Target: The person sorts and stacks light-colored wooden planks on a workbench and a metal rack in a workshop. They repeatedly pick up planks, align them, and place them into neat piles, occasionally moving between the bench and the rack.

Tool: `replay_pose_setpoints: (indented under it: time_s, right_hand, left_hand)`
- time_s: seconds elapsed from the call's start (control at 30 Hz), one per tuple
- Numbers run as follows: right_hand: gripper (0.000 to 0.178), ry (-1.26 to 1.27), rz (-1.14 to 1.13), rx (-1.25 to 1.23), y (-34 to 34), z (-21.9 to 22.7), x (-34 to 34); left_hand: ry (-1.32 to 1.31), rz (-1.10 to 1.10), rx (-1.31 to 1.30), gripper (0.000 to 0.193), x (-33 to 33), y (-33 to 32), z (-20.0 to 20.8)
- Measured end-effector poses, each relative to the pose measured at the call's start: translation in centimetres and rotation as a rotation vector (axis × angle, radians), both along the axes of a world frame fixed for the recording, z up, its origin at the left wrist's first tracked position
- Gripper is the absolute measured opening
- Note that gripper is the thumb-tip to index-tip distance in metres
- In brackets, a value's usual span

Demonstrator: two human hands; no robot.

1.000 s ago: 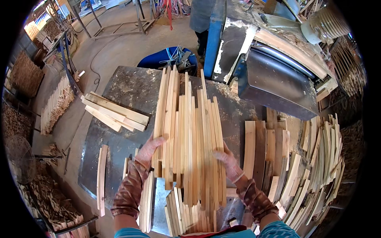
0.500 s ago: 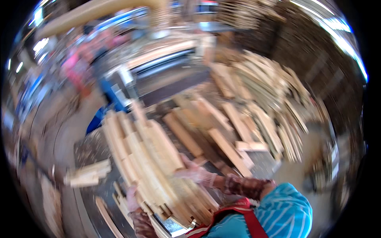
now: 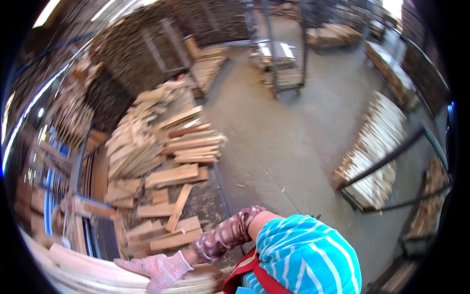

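Observation:
My right hand [image 3: 154, 270], in a pale pinkish knitted glove, is on a bundle of long pale wooden boards [image 3: 88, 274] at the lower left. One digit stretches along the top board and another bends down over the side, so the hand appears to grip the bundle. The boards lie side by side, their near ends close to my red apron straps. Part of the bundle runs out of the picture. My left hand is outside the view.
Beside the bundle, a machine with a dark bed [image 3: 104, 237] stands at the left. Loose boards [image 3: 174, 176] are heaped beyond my right arm. A wheeled rack [image 3: 276, 73] stands farther back on the concrete floor [image 3: 259, 132]. At right, a metal-framed cart [image 3: 374, 152] holds stacked wood strips.
The view has swung to the right, bringing the floor and racks in. The board bundle has shifted to the lower left of the picture, and my left hand has left the view.

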State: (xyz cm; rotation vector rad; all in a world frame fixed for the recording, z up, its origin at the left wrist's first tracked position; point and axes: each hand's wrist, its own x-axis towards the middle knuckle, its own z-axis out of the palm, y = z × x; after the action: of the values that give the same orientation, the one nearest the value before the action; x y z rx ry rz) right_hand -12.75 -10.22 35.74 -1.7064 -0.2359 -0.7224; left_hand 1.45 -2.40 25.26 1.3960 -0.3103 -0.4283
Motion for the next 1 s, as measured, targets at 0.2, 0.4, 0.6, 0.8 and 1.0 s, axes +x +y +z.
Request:
replay_pose_setpoints:
  time_s: [0.2, 0.4, 0.6, 0.8, 1.0]
  right_hand:
    - [0.114, -0.056, -0.233, -0.050, -4.0, -1.1, -9.7]
    - [0.109, -0.032, -0.706, 0.139, -0.3, -1.3, -24.4]
    - [0.113, 0.034, -1.004, 0.237, -1.3, -3.3, -33.1]
    - [0.114, -0.051, -1.262, 0.209, -5.6, -4.5, -41.6]
    - [0.109, -0.098, -1.335, 0.212, -10.8, -4.4, -50.1]
  left_hand:
    - [-0.107, -0.371, -0.035, 0.085, -6.1, -10.5, 2.0]
    - [-0.122, -0.698, -0.092, 0.085, -14.8, -17.5, 2.0]
    - [-0.151, -0.878, -0.156, 0.086, -24.0, -22.8, 2.4]
    - [-0.159, -0.942, -0.221, 0.086, -31.8, -29.4, 2.2]
    - [-0.169, -0.963, -0.309, 0.086, -36.7, -36.0, 2.9]
